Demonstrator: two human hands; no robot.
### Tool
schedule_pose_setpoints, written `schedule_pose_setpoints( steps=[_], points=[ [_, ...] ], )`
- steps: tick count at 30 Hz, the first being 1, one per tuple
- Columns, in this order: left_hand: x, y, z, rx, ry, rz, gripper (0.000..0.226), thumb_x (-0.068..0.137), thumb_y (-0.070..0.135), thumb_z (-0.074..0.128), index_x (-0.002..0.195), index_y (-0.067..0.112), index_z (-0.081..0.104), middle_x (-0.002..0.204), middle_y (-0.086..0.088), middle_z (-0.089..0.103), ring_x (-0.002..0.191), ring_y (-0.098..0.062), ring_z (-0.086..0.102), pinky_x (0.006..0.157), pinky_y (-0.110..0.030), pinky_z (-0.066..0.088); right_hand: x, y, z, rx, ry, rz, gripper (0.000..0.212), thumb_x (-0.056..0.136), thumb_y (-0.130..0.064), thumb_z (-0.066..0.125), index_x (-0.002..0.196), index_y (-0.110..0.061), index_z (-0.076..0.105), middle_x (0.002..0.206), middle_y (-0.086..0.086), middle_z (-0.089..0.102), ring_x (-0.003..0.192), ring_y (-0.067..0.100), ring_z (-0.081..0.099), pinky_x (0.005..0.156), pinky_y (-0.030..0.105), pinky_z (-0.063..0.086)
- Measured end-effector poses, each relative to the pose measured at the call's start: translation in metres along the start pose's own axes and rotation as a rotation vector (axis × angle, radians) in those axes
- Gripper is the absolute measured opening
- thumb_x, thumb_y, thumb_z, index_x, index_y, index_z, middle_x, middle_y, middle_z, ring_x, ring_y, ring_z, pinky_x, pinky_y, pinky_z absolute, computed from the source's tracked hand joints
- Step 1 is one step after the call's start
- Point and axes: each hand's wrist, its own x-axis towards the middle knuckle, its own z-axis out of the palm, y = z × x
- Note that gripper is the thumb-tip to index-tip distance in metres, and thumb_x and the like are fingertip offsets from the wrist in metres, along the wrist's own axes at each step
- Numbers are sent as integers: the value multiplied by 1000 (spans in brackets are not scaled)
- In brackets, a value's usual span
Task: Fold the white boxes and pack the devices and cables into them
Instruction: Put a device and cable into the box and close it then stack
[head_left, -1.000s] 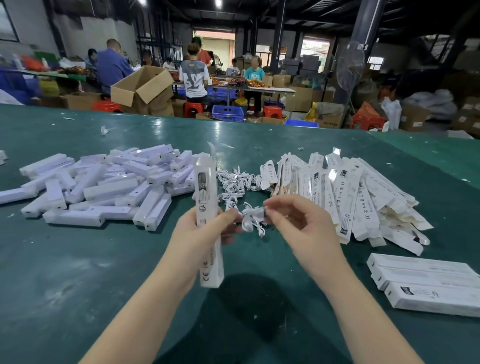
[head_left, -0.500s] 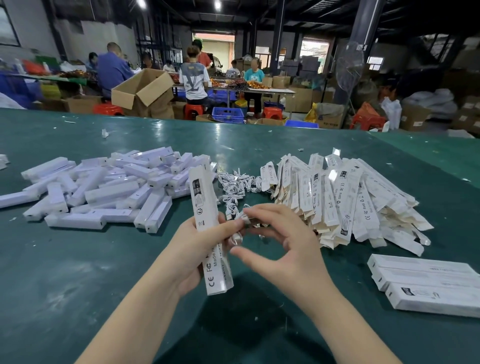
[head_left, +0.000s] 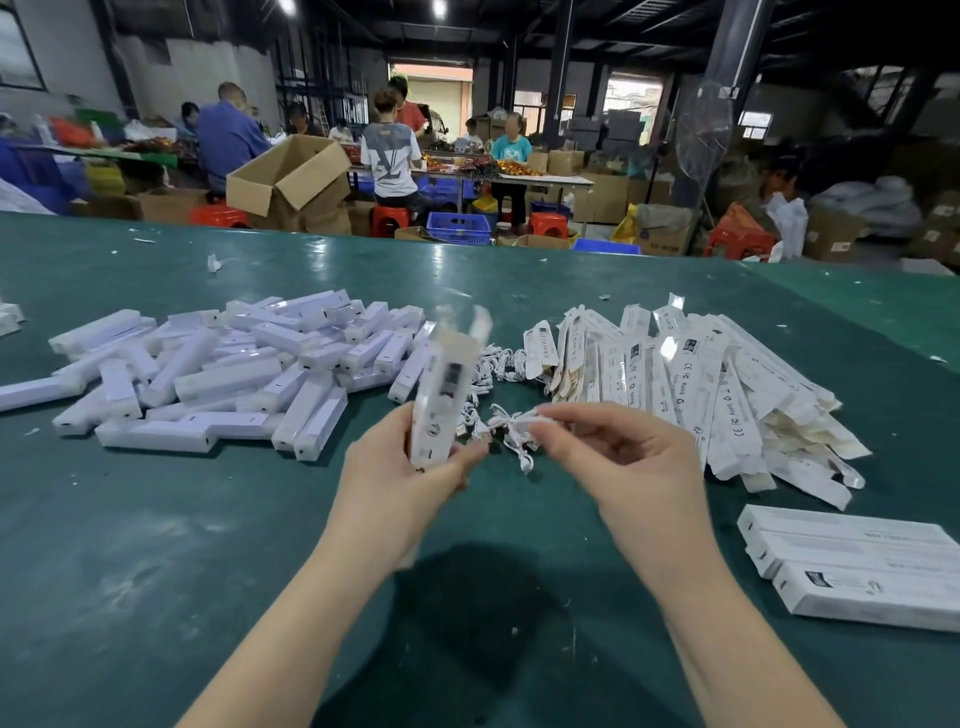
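A wide green counter (head_left: 156, 571) fills the foreground of a busy packing hall, where seated workers (head_left: 392, 150) bend over benches at the back among open cardboard cartons (head_left: 291, 174).

To the far left of the person's fingers, a heap of white devices (head_left: 208, 374) sprawls across the counter. To the right and just beyond the fingers lies a fanned pile of flat, unfolded white boxes (head_left: 701, 395), printed with small marks. Near the right edge, well apart from the fingers, a short stack of closed boxes (head_left: 857, 566) rests flat.

The left hand (head_left: 400, 483) grips a folded white box (head_left: 441, 395) held upright and tilted slightly, its open top flap blurred, the thumb and fingers curled round its lower half. The right hand (head_left: 623, 467) pinches a coiled white cable (head_left: 514, 431) between thumb and fingertips, just beside the box and above the counter. Between the two hands and slightly beyond them, a small scatter of loose coiled cables (head_left: 493, 364) lies on the counter, sitting between the devices and the flat boxes.
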Motion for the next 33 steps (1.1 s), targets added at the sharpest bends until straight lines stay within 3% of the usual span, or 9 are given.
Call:
schedule_pose_setpoints(
  steps=[3,8,11,13,16,21,25,30,33],
  points=[
    [0,-9,-4,510,114,285,23,80,34,70,80,24,49,62,13,54,59,-10,49,57,-33,45,4,-8,-6,96,88,-6,16,64,-33,82,79,-27,80,70,0,74,59,6,61,60,14,50],
    [1,-13,-2,637,51,529,22,81,14,72,81,13,50,73,4,50,66,-23,46,56,-44,46,3,-9,-9,44,95,17,11,70,-27,80,81,-24,80,61,14,66,45,11,49,42,18,40],
    [1,-11,-2,654,55,557,20,79,11,73,82,11,53,77,4,54,68,-26,48,54,-43,46,4,-8,-13,-51,102,89,8,75,-24,81,82,-24,78,58,8,65,40,9,44,39,16,35],
    [0,-10,-2,669,56,574,19,76,8,72,81,10,54,76,3,55,66,-26,48,52,-43,46,4,-7,-14,-88,98,110,8,76,-22,82,80,-21,75,67,1,72,39,9,45,41,15,35],
    [-2,-10,-1,709,47,616,21,72,4,75,80,11,57,72,4,54,64,-23,46,48,-37,43,3,-7,-13,-135,78,128,15,74,-24,84,76,-16,72,69,4,73,38,10,46,42,17,38],
    [-2,-10,1,744,69,621,25,67,3,77,75,13,55,67,5,54,59,-19,38,44,-32,36,-1,-4,-7,-161,81,120,8,78,-27,80,72,-22,77,68,-3,73,45,8,58,48,9,38],
    [-3,-10,1,743,70,595,24,66,4,76,76,12,56,68,4,55,59,-21,41,44,-33,39,-2,0,-2,-220,70,84,12,84,-25,73,75,-31,78,64,-10,64,50,2,48,54,11,37],
    [-6,-9,2,731,53,599,22,67,3,75,78,11,57,70,3,56,61,-24,46,46,-32,39,-5,-1,-3,-192,113,78,12,85,-24,74,73,-26,78,45,-10,56,37,2,42,44,8,33],
    [-6,-8,3,711,50,606,25,65,0,77,77,9,57,68,1,56,58,-26,46,45,-33,41,-7,0,2,-200,55,77,13,89,-25,69,79,-26,77,63,-3,70,40,8,54,47,16,40]
  ],
)
